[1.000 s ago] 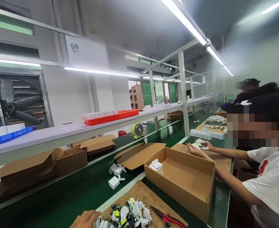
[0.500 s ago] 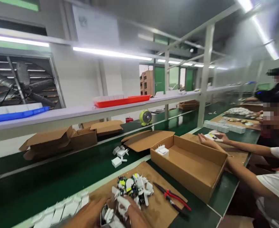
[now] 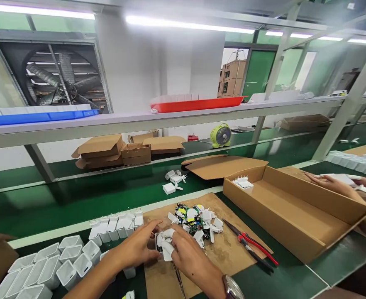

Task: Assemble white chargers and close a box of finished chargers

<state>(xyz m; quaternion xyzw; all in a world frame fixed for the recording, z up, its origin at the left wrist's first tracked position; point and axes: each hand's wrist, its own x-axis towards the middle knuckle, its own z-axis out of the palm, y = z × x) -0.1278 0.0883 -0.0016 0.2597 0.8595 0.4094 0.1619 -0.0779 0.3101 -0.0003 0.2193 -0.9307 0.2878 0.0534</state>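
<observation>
A small white plastic housing (image 3: pixel 157 241) with its opening facing up is held over the brown cardboard sheet (image 3: pixel 229 253). My left hand (image 3: pixel 139 247) grips it from the left side, thumb low and fingers at the far side. My right hand (image 3: pixel 187 253), with white coverings on its fingertips and a wristwatch (image 3: pixel 232 286), is closed over the housing's open side. Its fingers hide most of what lies inside. Just beyond is a pile of circuit boards and white plastic parts (image 3: pixel 195 220). Below my hands lie thin metal tweezers (image 3: pixel 179 278).
Red-and-black pliers (image 3: pixel 248 243) lie right of the pile, beside an open cardboard box (image 3: pixel 273 224). Rows of empty white housings (image 3: pixel 49 265) stand at left. Several finished-looking white units (image 3: pixel 170 187) rest further back. Another person's hands (image 3: pixel 341 185) work at the far right.
The view has swung left and down, bringing the rows of housings into sight. Both hands have come closer together around the white housing.
</observation>
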